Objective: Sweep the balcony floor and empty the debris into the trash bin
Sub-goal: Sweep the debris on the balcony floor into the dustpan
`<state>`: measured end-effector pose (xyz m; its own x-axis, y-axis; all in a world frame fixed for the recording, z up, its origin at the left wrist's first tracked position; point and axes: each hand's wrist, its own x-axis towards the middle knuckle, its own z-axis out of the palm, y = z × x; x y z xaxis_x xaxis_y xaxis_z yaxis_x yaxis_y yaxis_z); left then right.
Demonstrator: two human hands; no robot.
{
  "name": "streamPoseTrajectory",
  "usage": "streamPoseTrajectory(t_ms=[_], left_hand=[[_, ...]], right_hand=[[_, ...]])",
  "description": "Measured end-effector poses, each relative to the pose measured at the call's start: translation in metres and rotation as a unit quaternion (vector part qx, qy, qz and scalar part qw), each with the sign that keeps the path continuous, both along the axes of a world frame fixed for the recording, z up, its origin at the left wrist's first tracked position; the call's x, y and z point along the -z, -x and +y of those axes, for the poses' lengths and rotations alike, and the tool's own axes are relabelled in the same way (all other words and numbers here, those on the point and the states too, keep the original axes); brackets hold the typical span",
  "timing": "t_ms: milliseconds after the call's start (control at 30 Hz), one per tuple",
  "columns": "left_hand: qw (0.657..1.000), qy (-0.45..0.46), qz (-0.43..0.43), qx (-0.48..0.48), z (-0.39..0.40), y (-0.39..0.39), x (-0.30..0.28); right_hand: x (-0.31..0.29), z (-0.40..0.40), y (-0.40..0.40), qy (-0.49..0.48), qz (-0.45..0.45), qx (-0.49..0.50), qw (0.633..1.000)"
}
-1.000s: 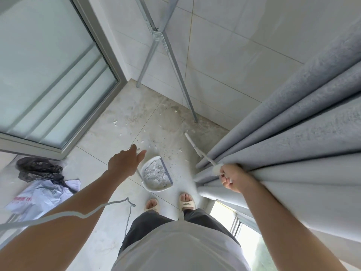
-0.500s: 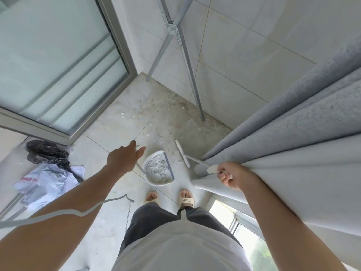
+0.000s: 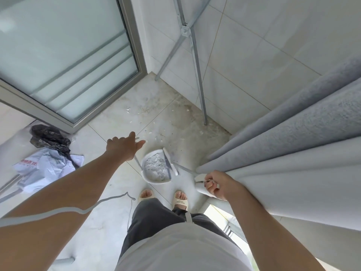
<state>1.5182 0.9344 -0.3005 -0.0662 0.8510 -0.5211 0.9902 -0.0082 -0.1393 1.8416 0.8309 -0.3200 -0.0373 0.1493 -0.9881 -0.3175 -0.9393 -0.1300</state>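
Head view: pale tiled balcony floor, dusty toward 12 o'clock, white debris flecks scattered there. Frosted sliding door at 10 o'clock; metal rack legs against tiled wall at 12–1 o'clock; grey curtain filling 2–4 o'clock. Black bag on crumpled white packaging at 9 o'clock.

White dustpan sat on floor at centre, just ahead of sandalled feet, loaded with pale debris pile. Broom head lay along dustpan's 3 o'clock edge, touching it; broom handle ran back toward 4 o'clock.

Left hand reached out above dustpan's upright handle, fingers loosely extended, thumb apart; contact with handle not resolvable. Right hand fisted around broom handle end, pressed against curtain fold. Thin white cable draped across left forearm.
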Motion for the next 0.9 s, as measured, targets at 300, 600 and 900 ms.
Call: streamPoseTrajectory(t_ms=[300,600,900], left_hand=[[1.0,-0.025,-0.015,-0.006,-0.008,-0.025,-0.004],[1.0,-0.01,-0.009,-0.001,-0.02,-0.048,-0.005],[1.0,0.004,-0.014,-0.005,-0.025,-0.041,-0.005]], right_hand=[[-0.017,-0.016,-0.031,-0.028,-0.005,0.003,1.0],[0.001,-0.015,-0.006,-0.022,-0.023,-0.022,0.999],[-0.001,-0.015,-0.017,-0.04,0.004,0.052,0.998]])
